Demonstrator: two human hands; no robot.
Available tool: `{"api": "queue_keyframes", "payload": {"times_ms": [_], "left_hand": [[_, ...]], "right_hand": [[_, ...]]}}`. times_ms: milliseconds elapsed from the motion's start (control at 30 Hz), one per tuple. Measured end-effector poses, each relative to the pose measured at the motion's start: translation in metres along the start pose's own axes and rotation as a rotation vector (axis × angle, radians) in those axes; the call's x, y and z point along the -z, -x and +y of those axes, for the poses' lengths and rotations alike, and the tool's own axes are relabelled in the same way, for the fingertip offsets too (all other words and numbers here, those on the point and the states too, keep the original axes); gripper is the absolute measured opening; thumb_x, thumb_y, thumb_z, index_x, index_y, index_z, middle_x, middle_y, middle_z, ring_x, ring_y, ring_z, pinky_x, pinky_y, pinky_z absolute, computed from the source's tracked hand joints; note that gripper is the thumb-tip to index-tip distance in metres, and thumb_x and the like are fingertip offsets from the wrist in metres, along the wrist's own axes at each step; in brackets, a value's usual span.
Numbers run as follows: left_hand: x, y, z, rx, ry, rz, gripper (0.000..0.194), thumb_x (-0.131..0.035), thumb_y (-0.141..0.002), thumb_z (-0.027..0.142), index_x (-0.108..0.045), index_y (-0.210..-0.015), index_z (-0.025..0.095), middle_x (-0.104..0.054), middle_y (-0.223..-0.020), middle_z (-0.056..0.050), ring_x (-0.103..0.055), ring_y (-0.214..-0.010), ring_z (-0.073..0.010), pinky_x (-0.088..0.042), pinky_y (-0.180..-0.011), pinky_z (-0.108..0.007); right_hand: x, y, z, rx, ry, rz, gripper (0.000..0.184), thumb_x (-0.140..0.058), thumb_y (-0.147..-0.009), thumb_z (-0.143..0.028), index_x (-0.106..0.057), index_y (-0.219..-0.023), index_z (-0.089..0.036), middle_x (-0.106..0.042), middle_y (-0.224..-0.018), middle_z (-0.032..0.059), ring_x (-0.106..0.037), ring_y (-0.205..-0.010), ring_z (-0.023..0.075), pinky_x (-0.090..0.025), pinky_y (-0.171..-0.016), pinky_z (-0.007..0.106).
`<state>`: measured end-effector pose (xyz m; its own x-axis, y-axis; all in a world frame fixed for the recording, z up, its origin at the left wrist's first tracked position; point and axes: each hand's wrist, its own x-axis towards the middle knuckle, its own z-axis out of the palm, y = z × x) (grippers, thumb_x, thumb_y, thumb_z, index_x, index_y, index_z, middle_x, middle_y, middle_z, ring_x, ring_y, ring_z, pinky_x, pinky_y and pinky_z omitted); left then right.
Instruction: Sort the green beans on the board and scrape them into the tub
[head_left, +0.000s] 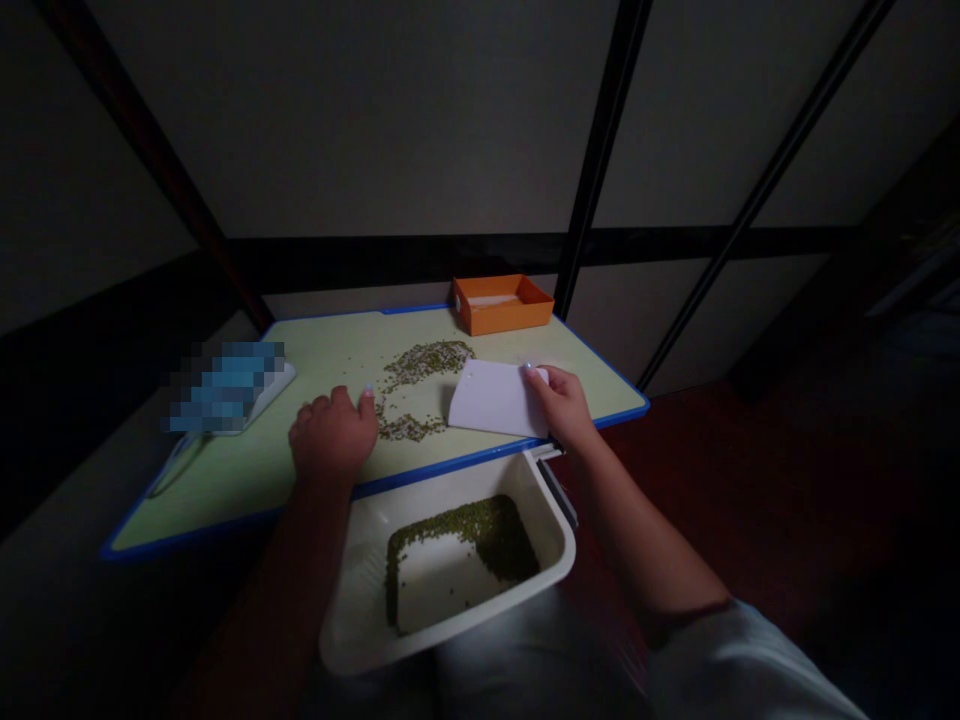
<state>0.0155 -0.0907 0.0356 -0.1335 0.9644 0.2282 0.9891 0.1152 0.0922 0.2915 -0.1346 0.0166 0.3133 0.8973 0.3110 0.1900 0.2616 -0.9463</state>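
Right hand (561, 405): card (496, 400) being pinched near the bench's (322, 345) front edge.
Left hand (330, 436): being held half-spread beside grains (427, 360).
Tub (559, 560): more grains being held below that edge.
Room: being left beyond left hand.

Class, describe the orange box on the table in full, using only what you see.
The orange box is shallow, rectangular and open-topped, with thin, straight walls, a round white spot on its left end and something pale on its floor inside. It looks like card or plastic; I cannot tell which. It sits upright near the far edge of the table, the only thing seen touching it.
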Motion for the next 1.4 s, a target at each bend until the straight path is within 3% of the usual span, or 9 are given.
{"api": "queue_keyframes", "payload": {"times_ms": [200, 467, 833, 1100, 1400], "left_hand": [[0.001, 0.0, 0.0, 0.003, 0.019, -0.001, 0.06, -0.023, -0.1, 0.042, -0.063, -0.127, 0.007, -0.068, -0.127, -0.027, -0.061, -0.122, -0.039, -0.048, -0.098, -0.049], [-0.004, 0.0, -0.002, -0.004, 0.024, 0.039, 0.061, -0.023, -0.099, 0.043, -0.065, -0.125, 0.007, -0.069, -0.123, -0.027, -0.061, -0.121, -0.0394, -0.048, -0.098, -0.05], [-0.001, 0.002, 0.0, 0.018, 0.058, 0.016, 0.061, -0.025, -0.1, 0.044, -0.064, -0.128, 0.007, -0.068, -0.127, -0.027, -0.059, -0.125, -0.0413, -0.047, -0.101, -0.052], [0.001, 0.003, 0.001, 0.015, 0.054, 0.014, 0.061, -0.025, -0.099, 0.042, -0.064, -0.128, 0.006, -0.067, -0.128, -0.028, -0.059, -0.125, -0.0412, -0.047, -0.102, -0.052], [0.0, 0.002, 0.0, 0.01, 0.043, 0.019, 0.062, -0.024, -0.1, 0.043, -0.064, -0.128, 0.005, -0.068, -0.127, -0.027, -0.06, -0.125, -0.0416, -0.048, -0.102, -0.052]], "right_hand": [[-0.001, 0.008, -0.004, 0.001, 0.044, -0.052, 0.062, -0.065, -0.07, -0.082, -0.048, -0.059, -0.023, -0.04, -0.056, -0.0044, -0.033, -0.054, 0.0109, -0.023, -0.048, 0.027], [0.004, 0.004, 0.003, 0.031, 0.121, 0.065, 0.057, -0.061, -0.076, -0.076, -0.053, -0.061, -0.022, -0.041, -0.056, -0.0039, -0.034, -0.057, 0.012, -0.024, -0.05, 0.027], [0.021, 0.012, 0.0, -0.029, 0.108, 0.256, 0.064, -0.061, -0.071, -0.086, -0.046, -0.06, -0.024, -0.037, -0.054, -0.0052, -0.029, -0.053, 0.0113, -0.021, -0.047, 0.028], [0.016, 0.024, -0.003, 0.044, 0.194, 0.275, 0.06, -0.057, -0.079, -0.08, -0.045, -0.059, -0.025, -0.037, -0.054, -0.0043, -0.031, -0.056, 0.013, -0.024, -0.05, 0.029], [0.011, -0.016, 0.005, 0.155, 0.213, 0.081, 0.053, -0.058, -0.081, -0.072, -0.054, -0.065, -0.022, -0.046, -0.057, -0.0038, -0.04, -0.059, 0.0136, -0.03, -0.056, 0.028]]}}
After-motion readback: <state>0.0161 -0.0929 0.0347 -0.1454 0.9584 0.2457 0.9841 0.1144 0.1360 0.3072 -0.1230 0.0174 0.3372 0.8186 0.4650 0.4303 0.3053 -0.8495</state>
